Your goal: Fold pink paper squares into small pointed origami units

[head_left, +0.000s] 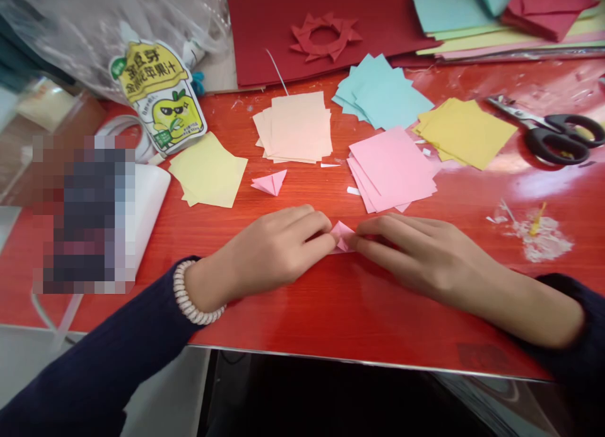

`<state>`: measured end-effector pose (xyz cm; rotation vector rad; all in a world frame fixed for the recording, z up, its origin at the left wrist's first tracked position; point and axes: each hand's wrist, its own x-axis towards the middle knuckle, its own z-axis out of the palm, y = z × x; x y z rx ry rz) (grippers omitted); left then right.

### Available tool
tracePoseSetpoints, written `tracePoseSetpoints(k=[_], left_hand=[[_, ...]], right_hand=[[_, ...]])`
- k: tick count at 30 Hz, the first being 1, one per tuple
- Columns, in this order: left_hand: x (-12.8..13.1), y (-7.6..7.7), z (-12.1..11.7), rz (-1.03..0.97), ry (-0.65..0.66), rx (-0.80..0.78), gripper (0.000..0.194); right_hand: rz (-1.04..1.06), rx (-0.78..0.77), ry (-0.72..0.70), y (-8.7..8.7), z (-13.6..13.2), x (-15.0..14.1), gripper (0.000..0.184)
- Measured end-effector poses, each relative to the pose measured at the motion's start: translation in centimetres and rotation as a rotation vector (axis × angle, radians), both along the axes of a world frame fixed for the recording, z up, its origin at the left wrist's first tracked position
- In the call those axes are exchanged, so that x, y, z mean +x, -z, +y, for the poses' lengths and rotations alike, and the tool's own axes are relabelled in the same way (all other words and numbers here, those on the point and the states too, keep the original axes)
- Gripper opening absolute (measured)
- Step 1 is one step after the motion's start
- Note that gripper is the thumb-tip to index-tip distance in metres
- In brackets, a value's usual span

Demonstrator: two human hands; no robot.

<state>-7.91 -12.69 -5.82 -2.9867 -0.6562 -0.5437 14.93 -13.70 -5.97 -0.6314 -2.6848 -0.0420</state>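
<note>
Between my two hands a small piece of pink folded paper (343, 235) lies on the red table. The fingertips of my left hand (278, 244) are closed on its left side. On its right side my right hand (425, 251) pinches it the same way. The fingers cover both ends of the paper, so only its pointed middle shows. A finished-looking pink folded triangle (271, 183) rests beyond my left hand. Behind my right hand lies a stack of pink paper squares (392, 169).
Stacks of yellow-green (212, 172), peach (300, 127), turquoise (390, 90) and yellow squares (470, 133) lie behind. Black-handled scissors (553, 129) are at right, above paper scraps (543, 238). A red folded ring (326, 36) sits on red sheets. A juice pouch (165, 99) stands left.
</note>
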Motion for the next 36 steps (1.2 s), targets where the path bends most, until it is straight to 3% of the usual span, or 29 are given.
tracePoseSetpoints(k=[7,15,20,24,29,36], left_hand=[[-0.3,-0.7,0.3,0.046,0.090,0.111,0.016],[-0.6,-0.2,0.2,-0.003,0.174,0.048,0.017],[-0.5,-0.1,0.0,-0.039,0.097,-0.060,0.016],[-0.3,-0.2,-0.2,-0.061,-0.009,-0.268,0.024],[0.4,-0.5,-0.6,-0.105,-0.215,-0.501,0.014],[1.1,-0.5,-1.1,-0.169,-0.297,-0.510,0.007]], right_hand=[[-0.019,0.017,-0.058,-0.5,0.2,0.3,0.028],[-0.023,-0.060,-0.022,-0.3,-0.1,0.6,0.017],[-0.031,-0.052,-0.024,-0.3,-0.2,0.6,0.019],[-0.031,-0.067,0.023,-0.3,-0.3,0.6,0.019],[-0.013,-0.060,0.104,0.4,-0.3,0.5,0.015],[0.020,-0.080,0.091,0.8,-0.3,0.3,0.014]])
